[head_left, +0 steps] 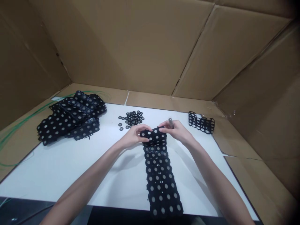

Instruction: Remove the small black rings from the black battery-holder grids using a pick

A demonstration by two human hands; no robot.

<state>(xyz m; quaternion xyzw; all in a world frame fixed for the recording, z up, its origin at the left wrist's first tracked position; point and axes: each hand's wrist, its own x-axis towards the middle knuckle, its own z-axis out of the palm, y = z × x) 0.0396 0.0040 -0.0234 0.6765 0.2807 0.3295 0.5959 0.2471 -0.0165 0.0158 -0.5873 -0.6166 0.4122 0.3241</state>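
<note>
A long black sheet with rows of pale round discs (160,178) runs from my hands toward me and reaches past the table's front edge. Its far end is lifted and bent. My left hand (134,136) pinches the left corner of that end between thumb and fingers. At the top right corner, my right hand (174,129) grips the same sheet with thumb and forefinger. A small greyish stick-like tool (171,122) is tucked in the right hand's fingers; its exact kind is hidden. Loose black rings with pale centres (134,118) lie just beyond my left hand.
A heap of similar black dotted sheets (70,117) lies at the left of the white table (93,168). At the right back sits a black web of empty rings (201,122). Green strands (30,117) trail along the left edge. Cardboard walls (122,47) surround the table.
</note>
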